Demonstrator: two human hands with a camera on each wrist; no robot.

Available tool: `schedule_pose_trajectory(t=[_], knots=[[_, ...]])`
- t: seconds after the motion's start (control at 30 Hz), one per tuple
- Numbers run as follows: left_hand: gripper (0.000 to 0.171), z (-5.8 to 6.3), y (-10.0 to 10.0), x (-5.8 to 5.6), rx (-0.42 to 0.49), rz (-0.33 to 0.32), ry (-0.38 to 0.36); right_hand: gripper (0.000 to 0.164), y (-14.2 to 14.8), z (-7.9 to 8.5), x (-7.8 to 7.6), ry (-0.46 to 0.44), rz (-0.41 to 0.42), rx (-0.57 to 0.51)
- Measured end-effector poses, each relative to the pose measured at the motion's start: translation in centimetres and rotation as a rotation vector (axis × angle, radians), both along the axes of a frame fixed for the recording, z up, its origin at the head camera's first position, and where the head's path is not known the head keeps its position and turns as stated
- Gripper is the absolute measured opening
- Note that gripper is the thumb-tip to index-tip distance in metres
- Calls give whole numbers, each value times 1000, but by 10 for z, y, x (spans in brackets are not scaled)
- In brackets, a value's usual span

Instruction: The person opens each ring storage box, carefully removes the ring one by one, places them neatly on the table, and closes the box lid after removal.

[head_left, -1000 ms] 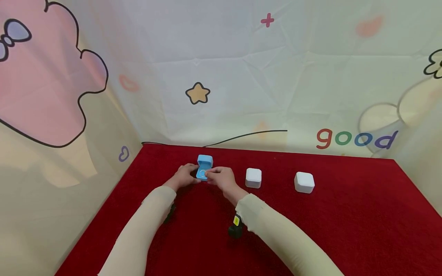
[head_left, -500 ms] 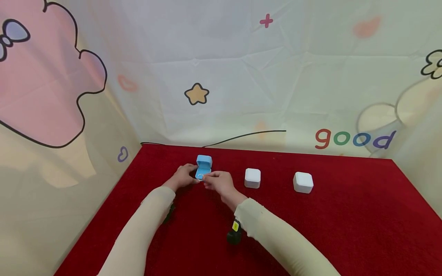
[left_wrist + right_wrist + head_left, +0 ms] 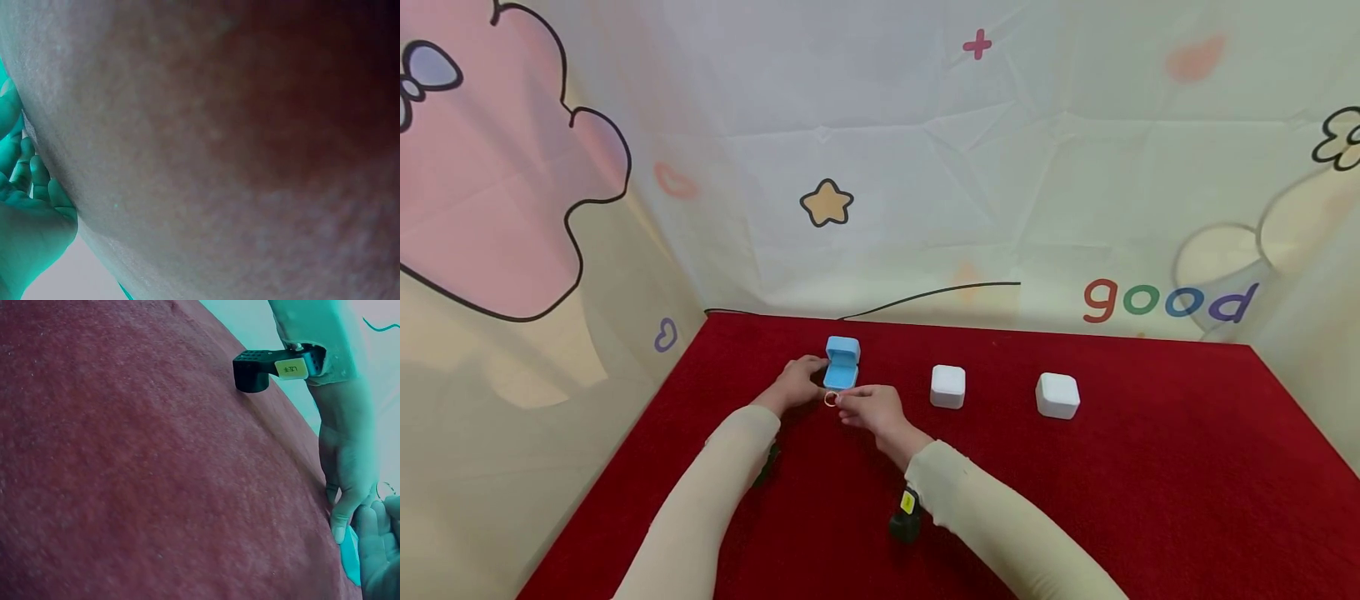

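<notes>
Ring (image 3: 826, 400) pinched by the right hand (image 3: 874, 407), held just in front of the blue box (image 3: 840, 379), lid (image 3: 843, 348) raised, box gripped at its left side by the left hand (image 3: 799, 382), white box (image 3: 948, 387) and second white box (image 3: 1057, 396) set farther right on red cloth (image 3: 1150, 450).

On the table (image 3: 1150, 500), the ring box (image 3: 841, 377) has the left grip (image 3: 797, 382) at its left side and the ring (image 3: 826, 400), in the right grip (image 3: 874, 408), just before it. To its right stand the middle box (image 3: 948, 386) and, farther right, the end box (image 3: 1057, 396); behind hangs the backdrop (image 3: 910, 167).
</notes>
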State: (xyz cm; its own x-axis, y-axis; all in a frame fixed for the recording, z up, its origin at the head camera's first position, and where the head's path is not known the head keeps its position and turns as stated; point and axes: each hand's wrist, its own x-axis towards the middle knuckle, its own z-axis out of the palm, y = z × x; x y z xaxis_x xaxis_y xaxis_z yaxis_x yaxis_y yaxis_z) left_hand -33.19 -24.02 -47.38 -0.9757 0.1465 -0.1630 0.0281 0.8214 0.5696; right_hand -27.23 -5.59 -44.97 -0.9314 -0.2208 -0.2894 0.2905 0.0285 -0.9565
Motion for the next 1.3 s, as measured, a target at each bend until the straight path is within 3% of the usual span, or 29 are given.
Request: schedule_pose_trajectory(t=[0.47,1.3], knots=[[64,1,1,3,-25,10,1,21,-5,-12,6,-29,3,6],[64,5,2,2,-38,16,-12,20,-10,-16,10,-25,53,34]])
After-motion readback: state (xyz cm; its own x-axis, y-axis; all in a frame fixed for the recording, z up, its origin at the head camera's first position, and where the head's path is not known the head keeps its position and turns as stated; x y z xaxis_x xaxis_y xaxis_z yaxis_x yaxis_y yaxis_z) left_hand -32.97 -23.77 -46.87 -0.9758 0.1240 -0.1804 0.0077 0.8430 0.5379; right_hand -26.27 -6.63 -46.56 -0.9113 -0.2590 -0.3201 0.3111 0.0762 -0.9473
